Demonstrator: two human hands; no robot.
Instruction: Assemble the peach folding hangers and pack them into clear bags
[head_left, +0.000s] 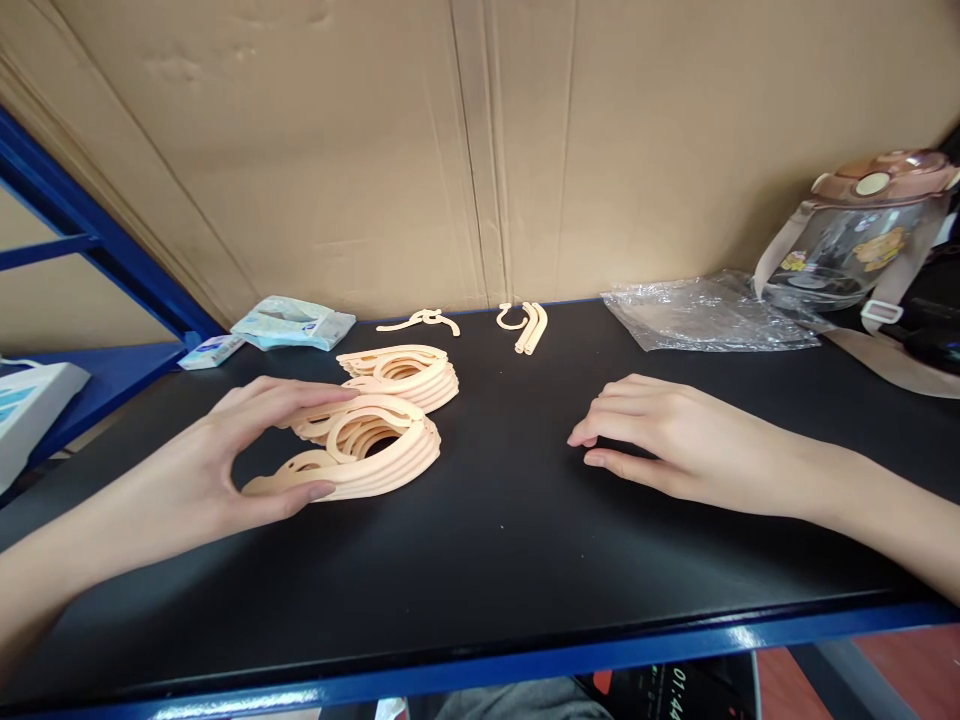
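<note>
My left hand (225, 465) is curled around the near stack of flat peach-coloured plastic pieces (375, 450), thumb at its front edge and fingers over its top. A second stack of the same pieces (409, 375) lies just behind it. My right hand (667, 440) rests palm down on the black tabletop (495, 540), fingers stretched out and holding nothing. Near the cardboard wall lie a single thin peach piece (420, 321) and a small bundle of curved peach strips (527, 325).
A tissue pack (294, 323) and a small white-blue packet (211, 351) lie at the back left. A crumpled clear plastic bag (705, 315) and a clear water bottle with brown lid (855, 235) stand at the back right. A blue frame edge (525, 660) runs along the table's front.
</note>
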